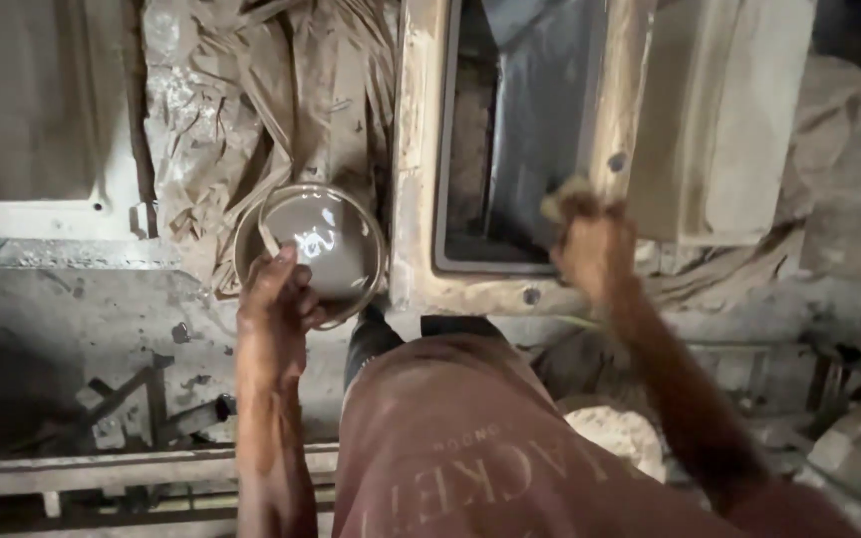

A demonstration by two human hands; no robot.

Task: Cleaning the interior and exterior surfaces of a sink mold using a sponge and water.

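Clay-caked bench and crumpled plastic sheeting fill the view. Left hand (273, 299) pinches the rim of a bowl (326, 239) of grey slip at 10 o'clock; right hand (590, 249), fisted on a sponge (562, 199), presses the mould frame (416, 149) at 1 o'clock.

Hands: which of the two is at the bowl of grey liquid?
The left hand: its fingers curl over the near rim of the bowl. The right hand is apart, pressing a sponge-like wad against the open rectangular mould.

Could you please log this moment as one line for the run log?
left hand: grips bowl rim | right hand: presses sponge on mould edge | bowl: grey liquid
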